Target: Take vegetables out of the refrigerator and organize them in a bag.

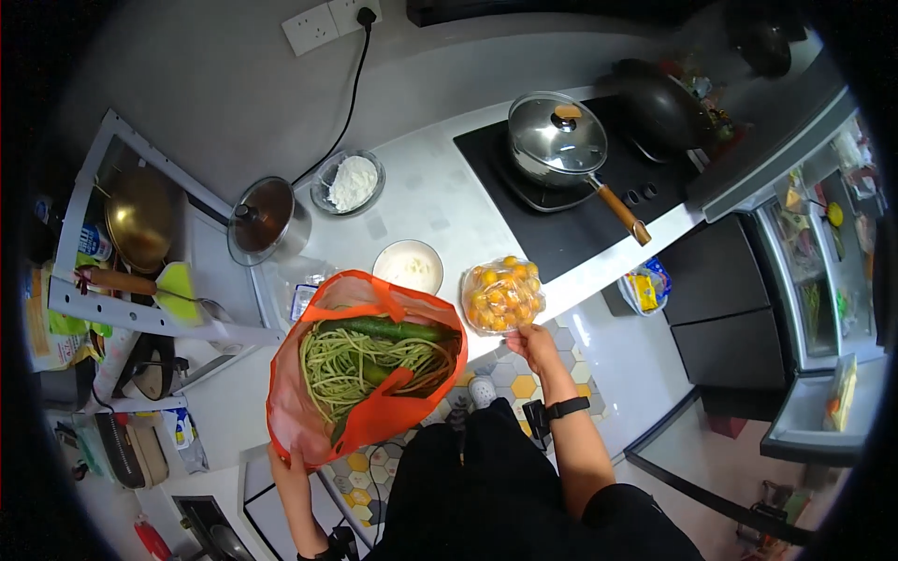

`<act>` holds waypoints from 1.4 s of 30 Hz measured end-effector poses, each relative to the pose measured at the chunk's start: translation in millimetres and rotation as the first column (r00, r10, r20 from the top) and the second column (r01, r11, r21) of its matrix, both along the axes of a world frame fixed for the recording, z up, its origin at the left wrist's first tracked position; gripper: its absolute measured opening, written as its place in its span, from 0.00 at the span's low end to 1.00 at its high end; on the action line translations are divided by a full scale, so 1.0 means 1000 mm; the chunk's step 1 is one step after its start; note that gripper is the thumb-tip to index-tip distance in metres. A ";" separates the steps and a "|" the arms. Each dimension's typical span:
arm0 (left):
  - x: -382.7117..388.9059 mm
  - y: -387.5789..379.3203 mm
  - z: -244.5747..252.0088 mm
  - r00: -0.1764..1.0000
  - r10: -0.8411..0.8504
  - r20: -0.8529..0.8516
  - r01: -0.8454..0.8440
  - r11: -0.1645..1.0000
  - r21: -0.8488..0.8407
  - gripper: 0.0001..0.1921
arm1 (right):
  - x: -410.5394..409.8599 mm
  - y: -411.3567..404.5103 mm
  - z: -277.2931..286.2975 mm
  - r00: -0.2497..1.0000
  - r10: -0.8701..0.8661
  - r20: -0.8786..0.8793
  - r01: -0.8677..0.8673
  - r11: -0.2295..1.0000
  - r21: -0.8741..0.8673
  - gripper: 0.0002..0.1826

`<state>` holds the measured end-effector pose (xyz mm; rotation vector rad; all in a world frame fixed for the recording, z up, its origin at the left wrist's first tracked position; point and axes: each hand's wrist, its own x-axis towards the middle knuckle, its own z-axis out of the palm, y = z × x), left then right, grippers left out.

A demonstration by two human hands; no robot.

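My left hand (289, 464) grips the lower left rim of an orange plastic bag (284, 393); its fingers are partly hidden by the bag. The bag gapes, showing a bundle of long beans (344, 365) and a long green vegetable (393, 327), perhaps a cucumber. My right hand (533, 348) holds the near edge of a clear plastic-wrapped pack of small yellow-orange fruit (504, 294) at the counter's front edge. Behind the orange bag sits a white bowl (409, 266) with pale contents.
A glass-lidded saucepan (558, 140) stands on the black cooktop (484, 154), its wooden handle over the counter edge. A lidded pot (270, 221) and a glass bowl of white powder (353, 184) stand by the wall. At right, the refrigerator (807, 280) is open.
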<state>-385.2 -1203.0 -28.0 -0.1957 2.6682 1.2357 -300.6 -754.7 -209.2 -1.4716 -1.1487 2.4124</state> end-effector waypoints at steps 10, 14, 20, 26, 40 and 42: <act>0.040 0.039 0.006 0.860 0.304 0.410 -0.469 0.786 0.402 0.26 | -0.048 0.007 0.002 0.999 -0.020 0.048 0.013 0.989 0.146 0.08; 0.050 0.052 0.006 0.848 0.338 0.407 -0.500 0.766 0.405 0.24 | -0.086 0.020 0.000 0.996 -0.020 0.081 0.001 0.975 0.221 0.07; 0.057 0.051 0.003 0.839 0.368 0.401 -0.518 0.767 0.378 0.22 | -0.171 0.036 0.008 0.992 0.027 0.123 -0.079 0.895 0.439 0.09; 0.061 0.055 0.000 0.816 0.429 0.386 -0.558 0.760 0.333 0.20 | -0.268 0.055 0.011 0.994 0.088 0.064 -0.109 0.822 0.558 0.10; 0.059 0.058 0.006 0.745 0.390 0.541 -0.642 0.641 0.422 0.26 | -0.244 0.019 0.000 0.614 0.780 0.119 -0.763 0.549 0.341 0.24; 0.057 0.063 0.002 0.741 0.374 0.557 -0.649 0.613 0.452 0.27 | -0.211 0.004 0.016 0.554 0.822 -0.128 -0.788 0.568 0.237 0.27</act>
